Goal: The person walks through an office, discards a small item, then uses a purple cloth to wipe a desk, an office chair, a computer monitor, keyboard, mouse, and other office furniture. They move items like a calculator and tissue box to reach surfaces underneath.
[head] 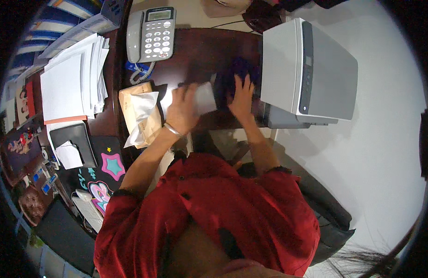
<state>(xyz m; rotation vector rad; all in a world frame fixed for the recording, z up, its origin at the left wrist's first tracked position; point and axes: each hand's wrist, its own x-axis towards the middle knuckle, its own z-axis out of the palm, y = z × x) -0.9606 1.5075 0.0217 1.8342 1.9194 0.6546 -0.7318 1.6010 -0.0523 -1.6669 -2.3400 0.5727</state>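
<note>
My left hand [182,107], slightly blurred and with a silver bangle at the wrist, is over the dark wooden desk [189,45]. A folded white sheet [206,98], perhaps tissue, is at its thumb side, and the hand appears to hold it against the desktop. The fingers partly hide the sheet's left edge. My right hand [243,99] lies palm down with fingers apart, over a very dark patch of the desk. No object shows in it. To the left of my left hand is a tissue packet [141,116] with a white tissue sticking out of its top.
A corded telephone [151,34] stands at the desk's far left. A grey printer [311,73] is at the right, by a white wall. Leftward are a stack of papers [73,78], a black folder [75,139], a keyboard [89,210] and a mouse [83,195].
</note>
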